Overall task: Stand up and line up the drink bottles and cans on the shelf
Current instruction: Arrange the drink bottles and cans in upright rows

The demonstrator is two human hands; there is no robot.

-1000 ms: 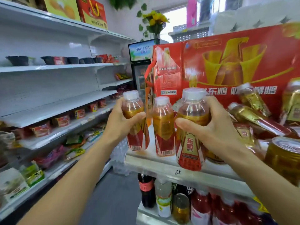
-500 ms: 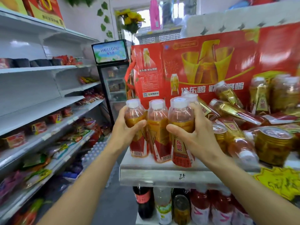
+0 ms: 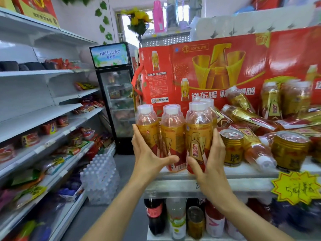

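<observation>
Now pressing together: left hand (image 3: 147, 156) and right hand (image 3: 211, 164), fingers nearly straight, squeezing three upright bottles (image 3: 173, 136) tighter than before; toppled bottles (image 3: 243, 117) waiting.

3 upright bottles (image 3: 173, 136) with gold and red labels and clear caps are stood touching in a row at the front left of the shelf (image 3: 243, 173). To their right, 2 gold cans (image 3: 231, 147) are stood upright, and several more bottles (image 3: 246, 117) are lain toppled behind them.
</observation>
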